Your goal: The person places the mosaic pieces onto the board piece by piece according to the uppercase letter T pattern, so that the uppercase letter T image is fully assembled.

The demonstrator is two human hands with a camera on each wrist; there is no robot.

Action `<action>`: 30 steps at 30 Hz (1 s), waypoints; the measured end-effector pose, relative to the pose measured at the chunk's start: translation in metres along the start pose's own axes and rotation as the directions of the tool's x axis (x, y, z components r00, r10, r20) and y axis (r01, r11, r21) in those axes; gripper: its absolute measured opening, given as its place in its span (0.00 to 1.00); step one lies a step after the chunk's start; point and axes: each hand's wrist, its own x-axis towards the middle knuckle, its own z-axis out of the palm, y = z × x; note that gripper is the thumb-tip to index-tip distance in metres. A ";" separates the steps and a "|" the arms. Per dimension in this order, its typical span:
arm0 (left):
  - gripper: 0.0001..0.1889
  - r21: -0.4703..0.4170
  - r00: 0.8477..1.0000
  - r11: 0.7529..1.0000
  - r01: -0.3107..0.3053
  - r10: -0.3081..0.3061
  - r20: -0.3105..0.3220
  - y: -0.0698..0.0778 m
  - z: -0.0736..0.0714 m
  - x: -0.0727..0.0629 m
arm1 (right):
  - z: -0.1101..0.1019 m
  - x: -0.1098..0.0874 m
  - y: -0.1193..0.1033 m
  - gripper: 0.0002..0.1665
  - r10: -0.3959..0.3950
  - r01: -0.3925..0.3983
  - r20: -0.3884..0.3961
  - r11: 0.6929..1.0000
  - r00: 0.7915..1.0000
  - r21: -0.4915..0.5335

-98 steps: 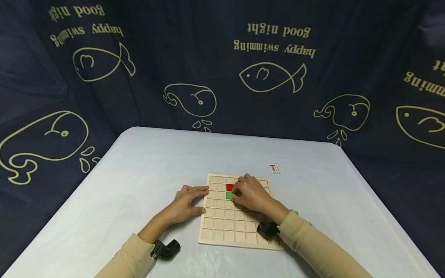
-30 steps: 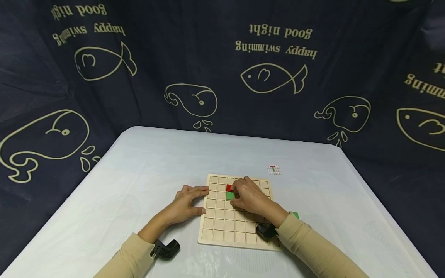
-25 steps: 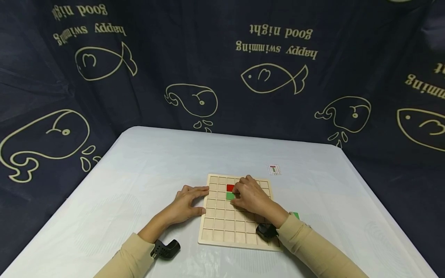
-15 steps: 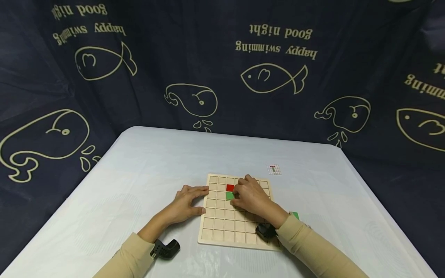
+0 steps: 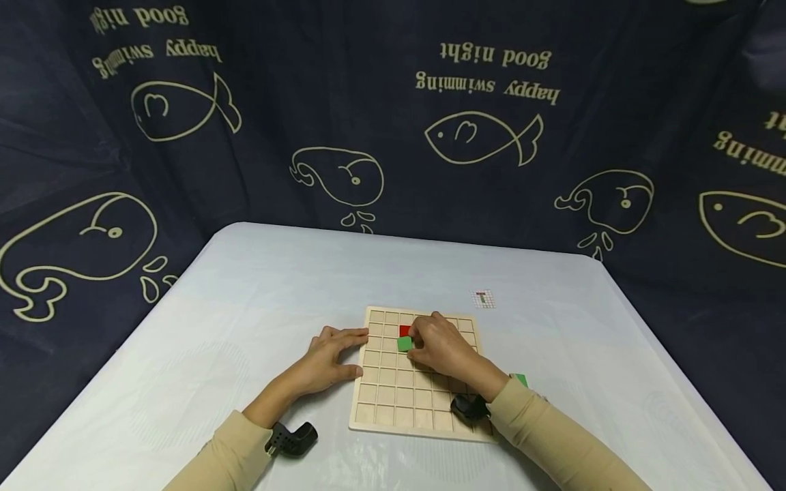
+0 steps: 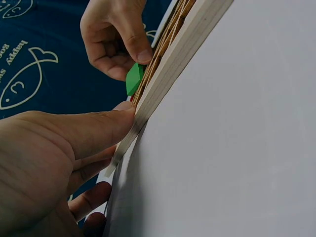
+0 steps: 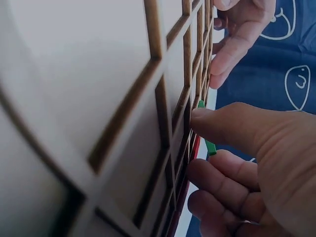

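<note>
A pale wooden grid board (image 5: 393,415) lies on the white table. My right hand (image 5: 443,346) pinches a green square tile (image 5: 404,344) between thumb and fingertips; the tile sits tilted, lifted out of line with its cell. In the left wrist view, the green tile (image 6: 134,79) stands up from the board's surface. Just beyond it, a red tile (image 5: 404,331) lies in a cell, partly covered by the right fingers. My left hand (image 5: 327,360) rests against the board's left edge, fingers extended and thumb (image 6: 106,129) touching the rim.
A small card (image 5: 484,299) with a red and green T pattern on a grid lies behind the board. Another green piece (image 5: 521,379) shows past the right sleeve. A dark curtain with fish drawings hangs behind the table.
The green tile, flat in its cell half a second ago, is now tipped up and shifted slightly left in the right hand's fingers. The left hand stays at the board's edge.
</note>
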 end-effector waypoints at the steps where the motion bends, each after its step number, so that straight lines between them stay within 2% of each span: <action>1: 0.30 0.001 1.000 1.000 0.001 -0.001 0.001 0.000 0.000 0.000 | 0.000 0.000 0.000 0.17 0.002 -0.002 0.001 1.000 1.000 0.008; 16: 0.30 -0.004 1.000 1.000 0.010 -0.010 0.002 0.000 -0.001 0.000 | -0.005 -0.007 0.011 0.17 0.028 -0.026 -0.050 0.999 0.998 0.036; 30: 0.31 -0.016 0.999 1.000 0.026 -0.026 0.019 0.000 -0.002 0.000 | -0.008 -0.016 0.023 0.14 0.117 -0.117 0.002 0.993 0.993 0.029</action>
